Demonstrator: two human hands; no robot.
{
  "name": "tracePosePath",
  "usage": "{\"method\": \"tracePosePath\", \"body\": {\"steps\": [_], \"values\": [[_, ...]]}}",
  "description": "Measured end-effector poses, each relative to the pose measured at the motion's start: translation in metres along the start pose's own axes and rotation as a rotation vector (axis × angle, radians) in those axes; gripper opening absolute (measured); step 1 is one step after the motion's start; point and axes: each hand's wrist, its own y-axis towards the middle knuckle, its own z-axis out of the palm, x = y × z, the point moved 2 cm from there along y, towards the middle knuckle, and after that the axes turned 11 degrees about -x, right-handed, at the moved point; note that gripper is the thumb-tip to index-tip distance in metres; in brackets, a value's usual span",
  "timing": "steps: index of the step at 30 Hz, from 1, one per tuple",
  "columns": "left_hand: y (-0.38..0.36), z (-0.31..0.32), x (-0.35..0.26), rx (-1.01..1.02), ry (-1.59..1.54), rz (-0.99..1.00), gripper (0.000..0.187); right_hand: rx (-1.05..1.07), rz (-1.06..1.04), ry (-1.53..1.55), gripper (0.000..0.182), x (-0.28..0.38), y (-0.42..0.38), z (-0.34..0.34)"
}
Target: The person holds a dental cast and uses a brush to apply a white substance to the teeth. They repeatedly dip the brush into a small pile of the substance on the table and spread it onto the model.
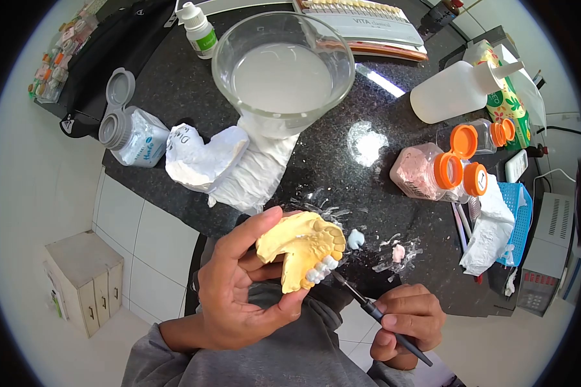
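My left hand [245, 293] holds a yellow dental cast [303, 245] between thumb and fingers, tooth side facing up. Along the cast's lower right edge sits a row of whitish-grey teeth [321, 270]. My right hand [410, 322] pinches a thin dark-handled brush [374, 311], its tip beside those teeth; whether it touches them I cannot tell. Just beyond the cast, a pale blue lump [356, 239] lies on the dark speckled counter [329, 168], with a pink lump [398, 253] to its right, among white smears.
A glass bowl [283, 77] of cloudy liquid stands behind my hands. To its left are a white cast [203, 155], crumpled tissue [258, 171] and powder jar [135, 137]. Orange-lidded jars [419, 171], a squeeze bottle [448, 93] and a blue basket [516, 219] stand right.
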Motion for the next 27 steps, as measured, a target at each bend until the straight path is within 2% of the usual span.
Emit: {"method": "tracePosePath", "body": {"steps": [12,14,27], "values": [[0.0009,-0.0019,-0.0028,0.025,0.022,-0.011,0.074,-0.001,-0.010,-0.015,0.017,0.0000,0.0008,0.0028],[0.0013,-0.0016,-0.0023,0.030,0.015,-0.008,0.074,-0.057,-0.013,-0.015,0.016,-0.0008,-0.0012,0.0022],[0.0013,-0.0013,-0.0022,0.036,0.020,-0.008,0.076,-0.012,-0.016,-0.001,0.016,-0.0007,0.0021,0.0018]]}}
